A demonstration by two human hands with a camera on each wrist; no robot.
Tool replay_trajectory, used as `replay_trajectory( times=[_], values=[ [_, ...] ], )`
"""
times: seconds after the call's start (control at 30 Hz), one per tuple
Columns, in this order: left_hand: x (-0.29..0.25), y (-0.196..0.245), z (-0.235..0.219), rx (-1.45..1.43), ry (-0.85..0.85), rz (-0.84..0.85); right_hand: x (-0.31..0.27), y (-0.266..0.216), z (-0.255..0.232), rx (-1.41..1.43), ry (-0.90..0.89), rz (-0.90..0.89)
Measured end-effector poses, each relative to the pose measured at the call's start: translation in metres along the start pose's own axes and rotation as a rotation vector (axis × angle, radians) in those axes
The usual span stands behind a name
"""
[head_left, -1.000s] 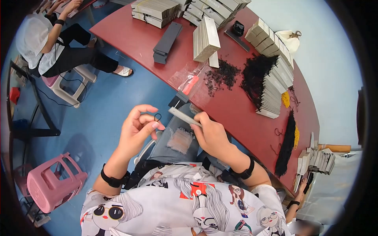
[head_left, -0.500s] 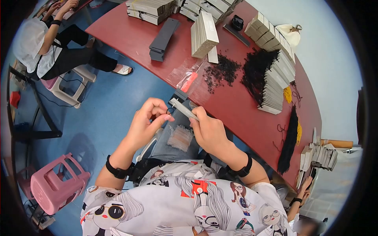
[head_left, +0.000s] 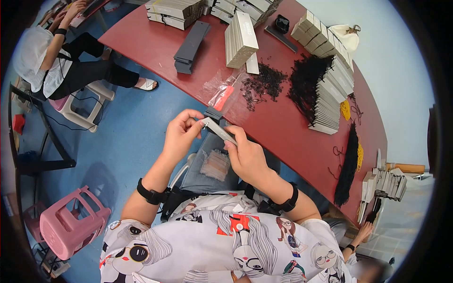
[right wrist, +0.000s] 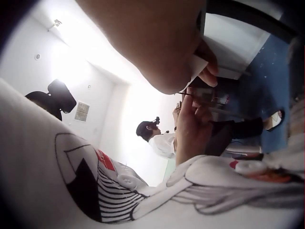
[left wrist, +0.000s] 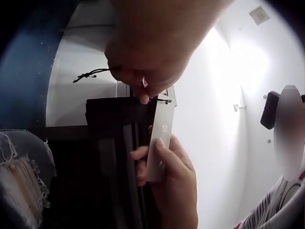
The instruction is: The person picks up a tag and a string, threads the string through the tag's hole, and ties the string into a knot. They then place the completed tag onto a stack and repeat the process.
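Observation:
My right hand (head_left: 247,153) grips a narrow light grey card tag (head_left: 219,130) by its near end, thumb flat on its printed face in the left wrist view. At the tag's far end, my left hand (head_left: 180,134) pinches a thin black cord (left wrist: 93,74). A knotted tail of the cord sticks out on one side of the fingers, and a short piece of it lies across the tag's end. Those fingertips hide the rest of the cord. Just beyond the tag, a small dark grey block (head_left: 213,113) sits at the table edge.
On the red table (head_left: 283,127) lie loose black cord loops (head_left: 264,85), a black cord bundle (head_left: 306,85), stacked grey tags (head_left: 240,42), dark grey strips (head_left: 191,47) and a red-handled tool (head_left: 224,98). A pink stool (head_left: 71,221) stands at left; another person (head_left: 52,66) sits beyond.
My left hand has moved right and away from me, bringing the black cord loop to the tag's far end. The right hand keeps its grip on the tag and has shifted slightly.

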State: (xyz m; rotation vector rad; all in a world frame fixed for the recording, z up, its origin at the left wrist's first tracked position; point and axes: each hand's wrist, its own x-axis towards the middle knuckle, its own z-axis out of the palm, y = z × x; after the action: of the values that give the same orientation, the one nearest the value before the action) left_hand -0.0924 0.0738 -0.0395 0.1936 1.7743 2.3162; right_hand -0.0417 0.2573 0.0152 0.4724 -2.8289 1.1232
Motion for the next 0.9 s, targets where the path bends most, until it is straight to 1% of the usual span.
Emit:
replay_trajectory(
  times=[0.07,0.2,0.27,0.3,0.37,0.4,0.47,0.5,0.57,0.7,0.77,0.8,0.83,0.87,0.9],
  values=[
    [-0.003,0.0,0.003,0.164,0.085,0.056,0.001,0.0,0.0,0.003,-0.01,0.006],
    [-0.006,0.005,0.004,0.213,0.066,0.05,0.0,0.001,0.0,0.022,-0.029,0.024],
    [-0.007,0.012,0.002,0.401,0.037,0.09,0.0,0.004,0.002,0.048,-0.037,0.025],
    [-0.008,0.015,0.0,0.4,0.038,0.088,0.0,0.005,0.002,0.072,-0.043,0.026],
    [-0.007,0.021,-0.003,0.733,0.039,0.267,0.001,0.005,-0.001,0.098,-0.057,0.043],
    [-0.006,0.025,-0.004,0.733,0.04,0.265,0.002,0.005,-0.002,0.123,-0.068,0.058],
    [-0.005,0.032,-0.004,0.925,0.046,0.452,0.002,0.004,-0.003,0.132,-0.075,0.058],
    [-0.005,0.034,-0.004,0.925,0.047,0.452,0.002,0.003,-0.004,0.141,-0.081,0.057],
    [-0.004,0.036,-0.004,1.036,0.03,0.465,0.003,0.003,-0.003,0.135,-0.08,0.053],
    [-0.003,0.033,-0.007,0.963,0.005,0.467,0.003,0.002,-0.004,0.134,-0.072,0.051],
    [-0.004,0.027,-0.012,0.722,-0.074,0.206,0.003,0.003,-0.004,0.138,-0.073,0.055],
    [-0.005,0.024,-0.014,0.721,-0.073,0.205,0.003,0.003,-0.004,0.142,-0.074,0.058],
    [-0.005,0.022,-0.016,0.555,-0.123,0.124,0.004,0.004,-0.004,0.142,-0.076,0.058],
    [-0.005,0.018,-0.019,0.388,-0.171,0.042,0.004,0.004,-0.004,0.186,-0.108,0.095],
    [-0.005,0.013,-0.022,0.257,-0.218,0.008,0.004,0.005,-0.004,0.23,-0.14,0.133]
  ],
)
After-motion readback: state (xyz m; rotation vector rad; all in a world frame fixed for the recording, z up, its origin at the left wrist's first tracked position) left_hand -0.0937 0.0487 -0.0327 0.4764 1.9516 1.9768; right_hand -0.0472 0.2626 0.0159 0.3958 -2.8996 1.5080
